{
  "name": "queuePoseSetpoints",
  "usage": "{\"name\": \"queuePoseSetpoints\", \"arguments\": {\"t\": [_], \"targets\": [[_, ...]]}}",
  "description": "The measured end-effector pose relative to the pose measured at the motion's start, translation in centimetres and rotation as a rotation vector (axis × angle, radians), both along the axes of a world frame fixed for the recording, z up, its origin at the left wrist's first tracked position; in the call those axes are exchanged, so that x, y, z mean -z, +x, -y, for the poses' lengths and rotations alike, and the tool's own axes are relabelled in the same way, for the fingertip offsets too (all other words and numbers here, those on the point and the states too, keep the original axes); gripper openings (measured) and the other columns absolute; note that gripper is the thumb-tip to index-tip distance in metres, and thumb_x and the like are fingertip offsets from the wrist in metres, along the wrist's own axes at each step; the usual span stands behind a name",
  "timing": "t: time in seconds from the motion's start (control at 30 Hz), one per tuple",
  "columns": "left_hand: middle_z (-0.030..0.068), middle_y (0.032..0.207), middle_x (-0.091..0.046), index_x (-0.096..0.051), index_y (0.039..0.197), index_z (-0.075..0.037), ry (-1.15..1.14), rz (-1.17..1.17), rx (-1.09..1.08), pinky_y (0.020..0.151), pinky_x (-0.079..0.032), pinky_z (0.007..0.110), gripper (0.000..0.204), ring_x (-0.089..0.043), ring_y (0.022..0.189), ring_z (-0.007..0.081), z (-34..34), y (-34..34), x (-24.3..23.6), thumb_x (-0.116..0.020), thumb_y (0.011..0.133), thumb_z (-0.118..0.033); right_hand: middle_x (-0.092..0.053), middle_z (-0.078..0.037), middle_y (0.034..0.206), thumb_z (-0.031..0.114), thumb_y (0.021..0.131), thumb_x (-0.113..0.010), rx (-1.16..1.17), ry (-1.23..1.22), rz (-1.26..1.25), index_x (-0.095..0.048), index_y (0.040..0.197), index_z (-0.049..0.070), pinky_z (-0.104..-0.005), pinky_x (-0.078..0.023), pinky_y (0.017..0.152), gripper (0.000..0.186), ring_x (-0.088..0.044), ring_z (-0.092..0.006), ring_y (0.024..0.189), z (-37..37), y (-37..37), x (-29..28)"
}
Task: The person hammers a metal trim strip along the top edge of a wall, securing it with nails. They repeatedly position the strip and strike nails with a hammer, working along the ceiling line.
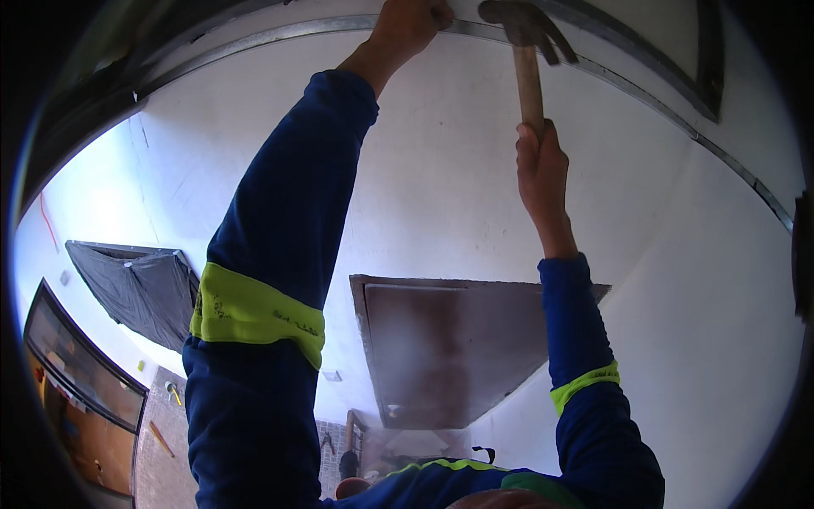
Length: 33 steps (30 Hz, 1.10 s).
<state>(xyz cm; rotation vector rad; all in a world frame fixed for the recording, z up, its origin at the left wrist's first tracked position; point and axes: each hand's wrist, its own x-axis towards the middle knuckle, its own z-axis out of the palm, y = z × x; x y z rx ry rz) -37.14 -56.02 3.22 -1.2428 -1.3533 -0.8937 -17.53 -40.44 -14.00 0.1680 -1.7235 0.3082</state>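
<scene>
I cannot tell whether the curled, cropped left fingers (436, 14) hold anything; right fingers (527, 146) clamp a hammer (528, 78).

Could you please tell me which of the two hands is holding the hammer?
The right hand holds the hammer by its wooden handle; the left hand, raised near the metal strip, is apart from the hammer.

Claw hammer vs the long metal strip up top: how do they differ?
The claw hammer has a wooden handle and dark head; the metal strip is plain grey. The hammer stands head-up in the right hand; the strip runs crosswise. The hammer is far shorter than the strip. Both show up top.
</scene>
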Motion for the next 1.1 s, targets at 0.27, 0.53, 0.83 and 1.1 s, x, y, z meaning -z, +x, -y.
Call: {"name": "queuePoseSetpoints", "arguments": {"t": [0.27,0.53,0.83,1.1], "targets": [[0.0132,0.097,-0.069,-0.073,0.093,-0.003,-0.11,-0.184,-0.03,0.077,-0.057,0.039,0.01,-0.069,0.089,0.0325,4.4,1.0,2.6,-0.075,0.084,-0.006,-0.063,-0.014,0.079,0.023,0.104,-0.057,-0.372,-0.243,0.17,-0.056,0.109,0.0,-0.0367,-0.05,0.059,0.024,-0.063,-0.0259,0.062,2.5,3.3,1.4],[0.0078,0.103,-0.069,-0.073,0.094,-0.006,0.06,-0.336,-0.23,0.079,-0.058,0.04,0.015,-0.068,0.094,0.0302,4.4,0.5,4.5,-0.061,0.086,0.0,-0.051,0.003,0.069,0.027,0.108,-0.05,-0.127,0.011,0.002,-0.051,0.115,0.003,-0.0233,-0.042,0.05,0.024,-0.05,-0.0045,0.055,2.0,1.1,0.4],[0.0055,0.1,-0.068,-0.071,0.093,-0.007,0.063,-0.397,-0.268,0.076,-0.059,0.039,0.017,-0.066,0.092,0.027,4.3,0.1,4.3,-0.059,0.082,-0.001,-0.057,-0.011,0.066,0.032,0.106,-0.056,0.043,0.034,0.108,-0.053,0.109,0.002,-0.0334,-0.047,0.052,0.03,-0.058,-0.0224,0.053,1.9,-2.2,-0.6],[0.005,0.097,-0.066,-0.071,0.091,-0.007,0.048,-0.403,-0.312,0.074,-0.059,0.038,0.017,-0.065,0.088,0.0257,4.0,-0.3,4.3,-0.059,0.08,-0.002,-0.05,0.0,0.067,0.026,0.106,-0.056,-0.337,0.051,-0.223,-0.052,0.106,0.004,-0.022,-0.039,0.049,0.022,-0.045,-0.0058,0.054,2.2,0.7,0.8]]}}
